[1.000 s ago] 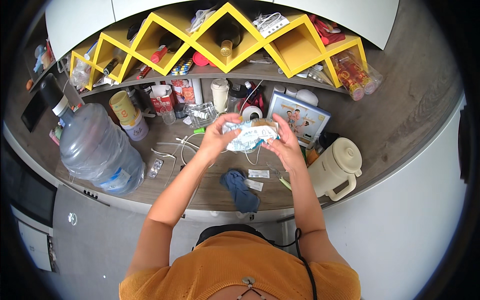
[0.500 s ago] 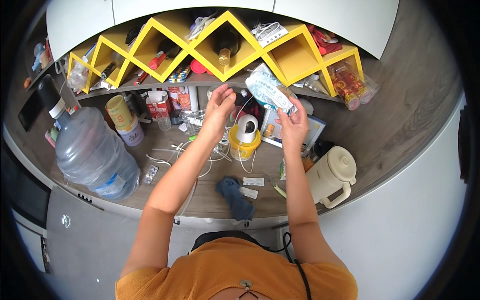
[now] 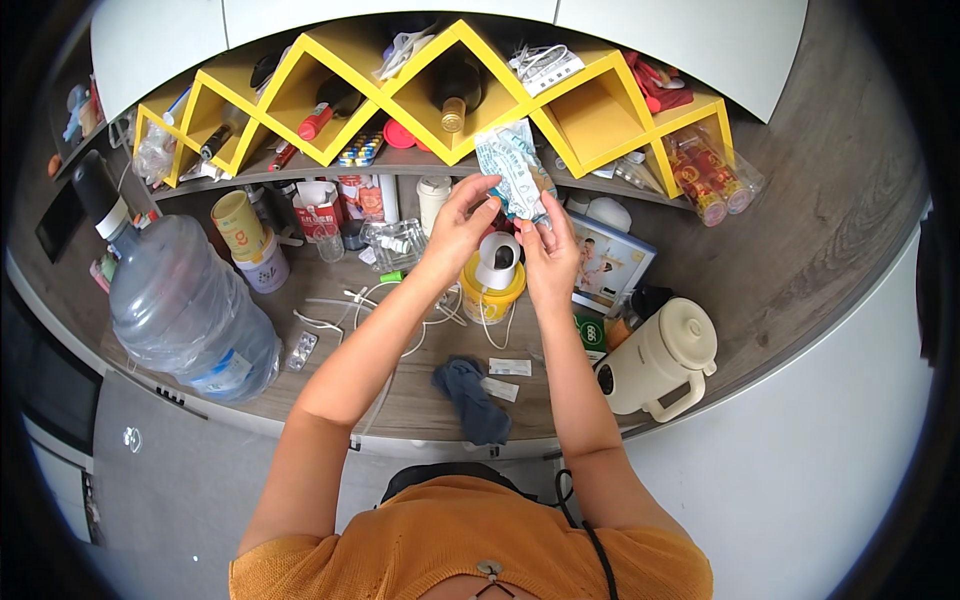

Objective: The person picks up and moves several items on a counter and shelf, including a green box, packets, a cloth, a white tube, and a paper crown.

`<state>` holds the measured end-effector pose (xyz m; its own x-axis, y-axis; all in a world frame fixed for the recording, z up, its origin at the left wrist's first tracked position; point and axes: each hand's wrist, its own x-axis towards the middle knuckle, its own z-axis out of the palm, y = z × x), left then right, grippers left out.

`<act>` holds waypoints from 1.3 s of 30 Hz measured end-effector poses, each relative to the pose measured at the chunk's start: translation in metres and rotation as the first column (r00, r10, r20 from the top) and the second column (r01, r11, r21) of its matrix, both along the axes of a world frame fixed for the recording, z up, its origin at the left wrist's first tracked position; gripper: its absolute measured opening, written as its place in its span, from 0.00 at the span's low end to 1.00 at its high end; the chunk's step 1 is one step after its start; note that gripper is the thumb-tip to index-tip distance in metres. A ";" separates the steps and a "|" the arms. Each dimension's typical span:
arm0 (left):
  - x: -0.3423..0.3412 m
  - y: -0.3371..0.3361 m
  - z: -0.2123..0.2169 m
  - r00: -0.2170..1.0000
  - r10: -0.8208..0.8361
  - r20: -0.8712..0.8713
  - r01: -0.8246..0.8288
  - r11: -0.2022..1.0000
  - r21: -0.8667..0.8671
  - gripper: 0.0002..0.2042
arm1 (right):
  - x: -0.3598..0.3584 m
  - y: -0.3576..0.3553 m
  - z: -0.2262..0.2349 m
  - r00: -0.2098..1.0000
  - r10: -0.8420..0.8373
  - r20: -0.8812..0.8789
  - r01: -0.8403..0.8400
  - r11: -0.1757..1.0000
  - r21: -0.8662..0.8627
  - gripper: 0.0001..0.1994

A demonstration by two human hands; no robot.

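Note:
A soft, crinkled white and teal plastic packet [image 3: 510, 160] is held up in front of the yellow zigzag rack. At its lower right edge my right hand [image 3: 548, 252] pinches it between thumb and fingers. My left hand [image 3: 462, 225] has its curled fingertips against the packet's lower left edge. Just below the hands stands a small white camera [image 3: 497, 258] on a yellow tub [image 3: 488, 301], its cable trailing down. A framed picture [image 3: 607, 262] leans behind my right hand. A dark blue cloth [image 3: 470, 398] lies on the desk between my forearms.
A large water bottle [image 3: 190, 310] stands at the left and a cream jug [image 3: 660, 355] at the right. Wine bottles fill parts of the yellow rack [image 3: 590, 115]. White cables [image 3: 385, 310], two paper slips [image 3: 510, 367] and a blister pack [image 3: 302, 350] lie on the desk.
The packet has moved left and turned more upright as my right hand came inward. My left hand has moved right and up to the packet's edge, closing the gap between the hands.

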<state>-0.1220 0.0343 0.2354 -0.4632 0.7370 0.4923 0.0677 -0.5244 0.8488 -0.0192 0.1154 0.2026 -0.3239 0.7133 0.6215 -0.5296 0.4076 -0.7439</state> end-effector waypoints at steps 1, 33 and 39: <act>-0.002 0.001 -0.003 0.998 0.035 -0.044 -0.035 0.999 -0.016 0.18 | 0.001 0.001 -0.003 0.998 -0.039 0.051 0.036 0.998 0.045 0.22; -0.005 0.038 0.028 0.316 0.527 -0.789 -0.610 0.750 0.257 0.11 | 0.000 -0.005 0.018 0.985 -0.022 0.169 0.028 0.999 -0.035 0.27; -0.020 0.039 0.029 0.034 0.530 -0.847 -0.682 0.632 0.368 0.14 | -0.017 -0.004 0.016 0.968 -0.089 0.233 0.065 0.992 0.109 0.29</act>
<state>-0.1417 0.0732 0.2648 -0.1586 0.4988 0.8521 0.9800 0.1845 0.0744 -0.0365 0.1112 0.2189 -0.4167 0.6804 0.6029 -0.3075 0.5187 -0.7978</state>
